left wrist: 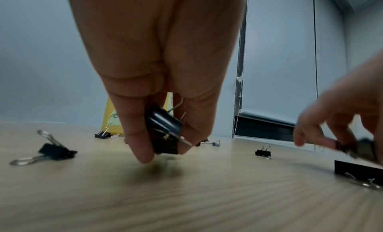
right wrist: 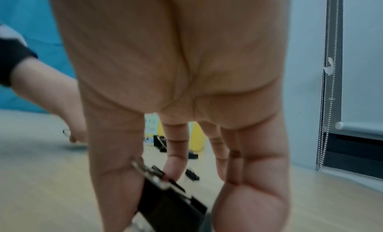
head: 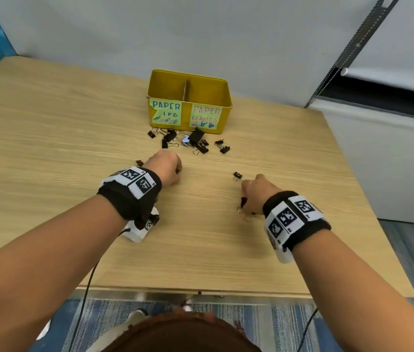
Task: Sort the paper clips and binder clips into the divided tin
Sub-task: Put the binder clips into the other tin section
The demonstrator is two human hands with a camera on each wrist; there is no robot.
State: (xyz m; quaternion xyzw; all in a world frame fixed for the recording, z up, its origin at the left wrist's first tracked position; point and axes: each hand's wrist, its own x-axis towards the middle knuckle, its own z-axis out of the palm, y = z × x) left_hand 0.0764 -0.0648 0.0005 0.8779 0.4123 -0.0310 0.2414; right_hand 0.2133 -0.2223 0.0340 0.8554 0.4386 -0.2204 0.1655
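Observation:
A yellow divided tin (head: 168, 83) with labels "PAPER CLIPS" and "PAPER CLAMPS" stands at the table's far middle. Several black binder clips (head: 197, 137) lie scattered in front of it. My left hand (head: 166, 168) hangs just above the table and pinches black binder clips (left wrist: 163, 129) between thumb and fingers. My right hand (head: 254, 194) holds a large black binder clip (right wrist: 172, 201) against the palm with the thumb, fingers pointing down. A small binder clip (head: 237, 176) lies just left of the right fingertips. Another clip (head: 139, 163) lies left of the left hand.
The wooden table (head: 48, 148) ends at a grey wall behind the tin. Its right edge runs beside a white cabinet (head: 391, 161). A window-blind chain (left wrist: 238, 88) hangs at the back right. A cable (head: 86, 288) trails off the front edge.

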